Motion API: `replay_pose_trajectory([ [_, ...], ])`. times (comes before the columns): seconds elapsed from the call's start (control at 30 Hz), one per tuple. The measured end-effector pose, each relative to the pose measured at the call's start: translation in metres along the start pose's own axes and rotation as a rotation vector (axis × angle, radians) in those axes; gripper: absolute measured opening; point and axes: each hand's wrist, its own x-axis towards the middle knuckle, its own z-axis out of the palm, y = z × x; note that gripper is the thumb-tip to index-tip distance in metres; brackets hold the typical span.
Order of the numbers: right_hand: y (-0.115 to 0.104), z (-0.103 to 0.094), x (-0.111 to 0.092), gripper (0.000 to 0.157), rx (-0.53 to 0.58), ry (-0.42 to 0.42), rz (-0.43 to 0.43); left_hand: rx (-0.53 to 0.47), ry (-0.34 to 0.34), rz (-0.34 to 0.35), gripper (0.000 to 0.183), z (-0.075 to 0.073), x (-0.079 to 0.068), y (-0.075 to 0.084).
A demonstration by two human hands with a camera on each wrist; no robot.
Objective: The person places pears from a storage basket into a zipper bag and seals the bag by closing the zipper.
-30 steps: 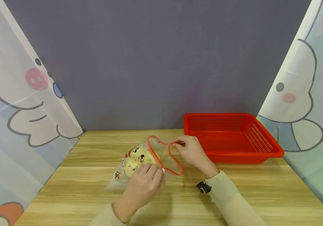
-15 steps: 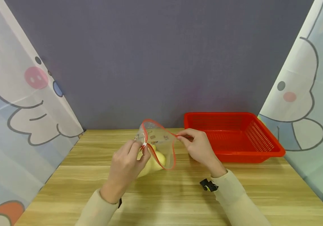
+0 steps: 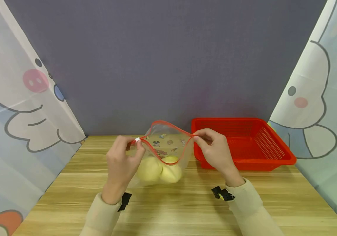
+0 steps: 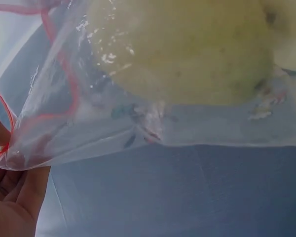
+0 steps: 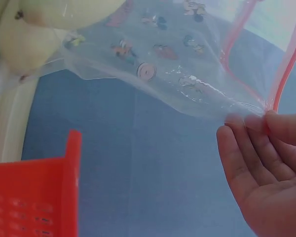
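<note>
A clear zip bag (image 3: 168, 149) with cartoon prints hangs with its red-edged mouth spread wide between the two hands. My left hand (image 3: 121, 162) pinches the mouth's left corner, thumb right by the white zip slider (image 3: 137, 139). With thumb and fingers, my right hand (image 3: 216, 152) pinches the opposite corner. Pale yellow pears (image 3: 149, 169) rest in the bottom of the bag, close over the table. The left wrist view shows a speckled pear (image 4: 187, 54) through the plastic; dark stem ends of pears (image 5: 27, 47) show in the right wrist view.
A red perforated plastic basket (image 3: 245, 161) stands at the back right, just behind the right hand. The wood-grain table (image 3: 171, 209) meets a grey panel (image 3: 168, 65) at the back. Cartoon-printed curtains (image 3: 35, 108) flank both sides.
The bag has swung upright and been lifted, its mouth now stretched wider towards me. My left hand has moved left and up to the slider corner; my right hand has shifted slightly right.
</note>
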Motion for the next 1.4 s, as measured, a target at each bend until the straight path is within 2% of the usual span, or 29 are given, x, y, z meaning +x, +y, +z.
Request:
replay_pose_trajectory([
  [0.23,-0.003,-0.014,0.001,0.005,0.004,0.064,0.042,-0.098,0.005,-0.174,0.005,0.0,0.001,-0.01],
  [0.43,-0.003,-0.026,0.002,0.004,0.017,0.092,0.029,-0.188,0.018,-0.316,0.008,-0.001,0.002,-0.017],
  [0.7,-0.003,-0.037,0.003,0.007,0.002,0.125,-0.006,-0.359,-0.057,-0.592,0.015,-0.008,0.008,-0.016],
  [0.8,-0.002,-0.04,0.002,0.008,-0.008,0.127,0.0,-0.406,-0.082,-0.656,0.015,-0.008,0.008,-0.018],
  [1.13,0.0,-0.05,0.0,0.011,-0.035,0.099,0.083,-0.517,-0.175,-0.735,0.013,-0.006,0.005,-0.024],
  [1.4,-0.005,-0.051,0.001,0.015,-0.038,0.053,0.177,-0.537,-0.183,-0.791,0.016,-0.008,0.005,-0.025],
])
